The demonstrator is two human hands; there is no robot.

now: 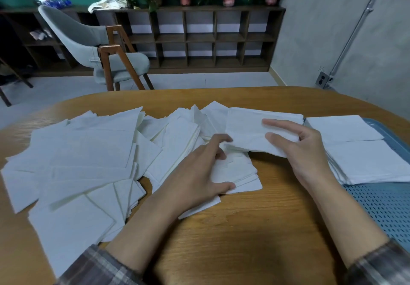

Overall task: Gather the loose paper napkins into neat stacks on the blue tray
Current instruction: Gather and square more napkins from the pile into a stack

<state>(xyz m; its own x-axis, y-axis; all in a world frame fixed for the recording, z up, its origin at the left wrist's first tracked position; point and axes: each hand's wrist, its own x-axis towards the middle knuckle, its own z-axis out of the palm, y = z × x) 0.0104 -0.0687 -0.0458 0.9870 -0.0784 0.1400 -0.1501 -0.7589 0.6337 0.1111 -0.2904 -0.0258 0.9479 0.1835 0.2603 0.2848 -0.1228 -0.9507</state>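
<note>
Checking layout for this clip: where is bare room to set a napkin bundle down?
Free: bare table between the forearms, bordered by loose napkins and the blue tray; the far table strip beyond the napkins; the tray's near perforated end below its stacks. Crowded: table's left half, tray's far end.

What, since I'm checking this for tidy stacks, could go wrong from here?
The right hand pinches the held napkins by one edge; the limp sheets could fan or slip before reaching the blue tray.
The near tray stack shows splayed edges; adding more could skew it.
The left hand grips the small pile; dragging it might scatter sheets.
</note>
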